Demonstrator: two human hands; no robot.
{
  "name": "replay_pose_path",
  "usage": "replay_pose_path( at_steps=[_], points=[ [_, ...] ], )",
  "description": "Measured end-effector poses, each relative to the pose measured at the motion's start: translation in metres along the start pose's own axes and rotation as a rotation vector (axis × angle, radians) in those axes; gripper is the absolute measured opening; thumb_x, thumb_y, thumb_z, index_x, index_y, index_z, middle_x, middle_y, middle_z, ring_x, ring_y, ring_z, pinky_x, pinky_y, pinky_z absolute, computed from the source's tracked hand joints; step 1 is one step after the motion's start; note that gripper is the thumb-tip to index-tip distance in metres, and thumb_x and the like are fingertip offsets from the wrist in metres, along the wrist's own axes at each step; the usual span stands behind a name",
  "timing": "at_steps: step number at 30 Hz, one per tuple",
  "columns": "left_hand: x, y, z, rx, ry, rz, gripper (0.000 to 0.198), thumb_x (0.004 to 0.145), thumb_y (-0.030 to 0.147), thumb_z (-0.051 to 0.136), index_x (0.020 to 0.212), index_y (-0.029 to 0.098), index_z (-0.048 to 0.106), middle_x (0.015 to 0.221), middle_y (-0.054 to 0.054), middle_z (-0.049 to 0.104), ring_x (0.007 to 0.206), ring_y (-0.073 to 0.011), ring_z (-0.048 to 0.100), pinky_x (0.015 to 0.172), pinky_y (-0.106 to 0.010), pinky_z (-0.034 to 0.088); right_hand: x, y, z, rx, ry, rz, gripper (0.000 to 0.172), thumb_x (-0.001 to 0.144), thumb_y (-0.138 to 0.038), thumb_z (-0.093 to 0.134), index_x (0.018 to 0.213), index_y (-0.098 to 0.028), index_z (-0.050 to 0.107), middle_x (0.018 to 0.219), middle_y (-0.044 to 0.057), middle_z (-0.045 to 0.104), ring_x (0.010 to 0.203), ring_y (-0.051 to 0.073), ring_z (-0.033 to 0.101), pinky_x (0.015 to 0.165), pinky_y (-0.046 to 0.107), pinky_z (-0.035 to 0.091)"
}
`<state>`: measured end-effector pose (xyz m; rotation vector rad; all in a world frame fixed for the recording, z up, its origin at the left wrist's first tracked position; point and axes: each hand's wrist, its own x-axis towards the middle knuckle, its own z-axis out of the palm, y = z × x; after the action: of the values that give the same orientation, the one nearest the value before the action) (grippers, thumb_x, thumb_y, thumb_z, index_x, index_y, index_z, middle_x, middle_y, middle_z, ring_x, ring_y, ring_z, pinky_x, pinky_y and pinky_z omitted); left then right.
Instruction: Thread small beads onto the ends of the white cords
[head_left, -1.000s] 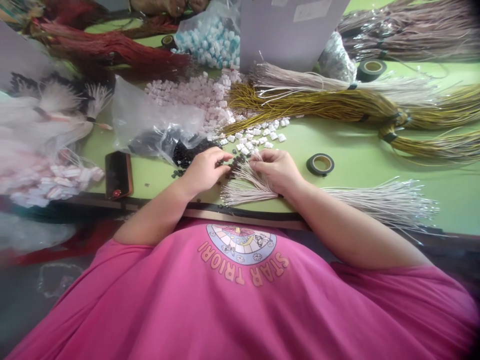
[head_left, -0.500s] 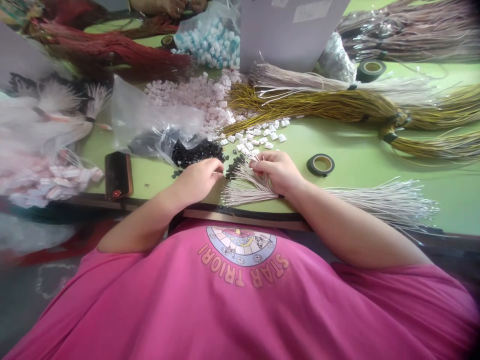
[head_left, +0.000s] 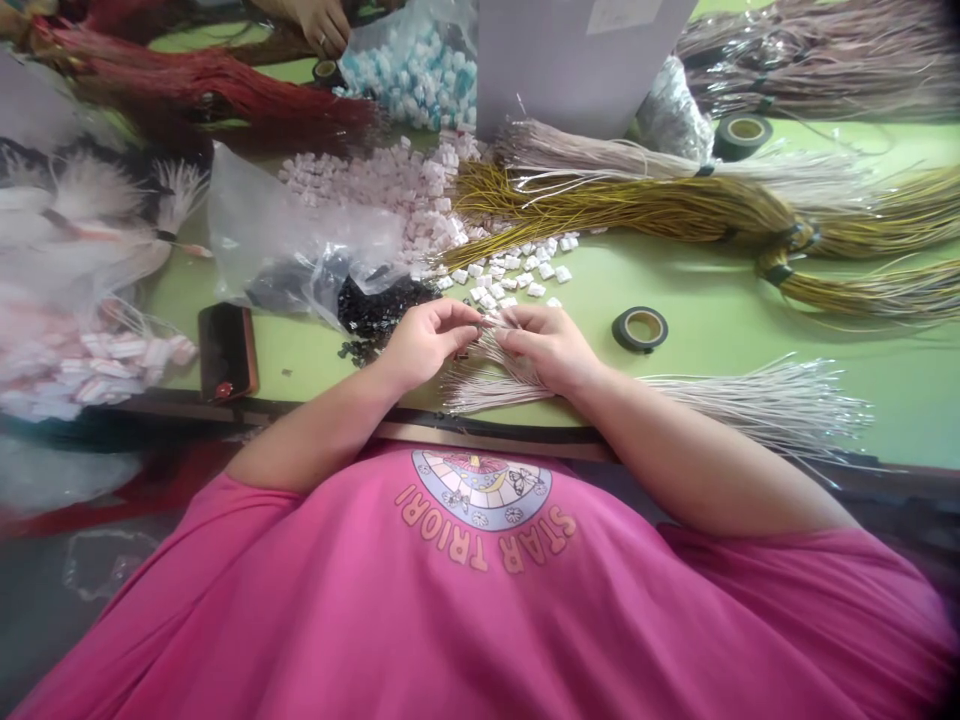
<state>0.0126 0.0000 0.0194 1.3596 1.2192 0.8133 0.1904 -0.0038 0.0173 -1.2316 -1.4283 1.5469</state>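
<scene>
My left hand [head_left: 429, 345] is closed in a pinch, its fingertips meeting those of my right hand. Whatever sits in that pinch is too small to make out. My right hand [head_left: 551, 350] is closed on the ends of thin white wires [head_left: 469, 392], part of a bundle lying along the near table edge. The bundle's other ends fan out under and past my right forearm. A pile of small black connectors [head_left: 375, 308] lies just behind my left hand. Small white connectors [head_left: 517, 265] are scattered beyond both hands.
To the right are a roll of black tape [head_left: 640, 329] and a bundle of yellow wires [head_left: 675, 208]. A phone [head_left: 226, 352] lies at the left. Behind stand a grey box [head_left: 570, 70] and a bag of blue-and-white pieces [head_left: 412, 75]. Another person's hand [head_left: 324, 25] shows at the top.
My left hand has moved right, from beside the black connectors to my right hand's fingertips. My right hand stays at the white wires. The other person's hand has shifted.
</scene>
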Motion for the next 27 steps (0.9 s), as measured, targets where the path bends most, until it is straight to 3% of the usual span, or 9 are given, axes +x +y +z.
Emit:
replay_pose_path(
  at_steps=[6,13,20,24,27],
  points=[
    [-0.0002,-0.0026,-0.0019,-0.025,0.005,-0.005,0.019,0.069,0.024,0.068,0.085,0.015,0.064,0.074,-0.001,0.065,0.058,-0.0078,0.053,0.056,-0.022,0.046,0.0001,-0.0037,0.002,-0.143,0.104,-0.056,0.007,0.069,-0.019,0.053,0.064,-0.015,0.055,0.056,-0.002,0.052,0.053,0.008,0.044,0.053,0.022,0.034],
    [-0.0016,-0.0018,-0.001,-0.053,-0.005,-0.001,0.018,0.069,0.023,0.067,0.085,0.015,0.063,0.079,-0.002,0.066,0.064,-0.0092,0.057,0.062,-0.023,0.048,0.0007,-0.0057,0.0045,-0.164,0.085,0.066,0.009,0.064,-0.022,0.055,0.063,-0.014,0.056,0.05,-0.003,0.046,0.048,0.008,0.04,0.046,0.022,0.03],
    [-0.0035,-0.0005,-0.0021,-0.033,0.035,0.117,0.016,0.072,0.023,0.064,0.086,0.016,0.063,0.081,-0.003,0.066,0.063,-0.009,0.056,0.062,-0.023,0.048,0.0017,-0.0067,0.0049,-0.267,0.102,0.053,0.011,0.062,-0.023,0.056,0.059,-0.013,0.058,0.048,-0.004,0.042,0.048,0.007,0.037,0.046,0.021,0.029],
    [-0.0062,0.0003,-0.0008,-0.062,-0.043,0.177,0.016,0.073,0.027,0.064,0.085,0.015,0.063,0.084,-0.004,0.066,0.066,-0.0104,0.059,0.063,-0.024,0.049,0.0016,-0.0061,0.0044,-0.223,0.087,0.083,0.012,0.062,-0.024,0.058,0.062,-0.012,0.061,0.049,-0.004,0.045,0.047,0.007,0.037,0.045,0.021,0.027],
    [-0.0061,-0.0013,0.0,-0.042,-0.046,0.141,0.017,0.073,0.027,0.064,0.084,0.014,0.062,0.076,-0.003,0.065,0.065,-0.0115,0.061,0.064,-0.026,0.051,0.0024,-0.004,0.0024,-0.113,0.063,0.09,0.016,0.06,-0.019,0.057,0.072,-0.012,0.065,0.053,-0.003,0.052,0.049,0.008,0.043,0.048,0.022,0.032]
  ],
)
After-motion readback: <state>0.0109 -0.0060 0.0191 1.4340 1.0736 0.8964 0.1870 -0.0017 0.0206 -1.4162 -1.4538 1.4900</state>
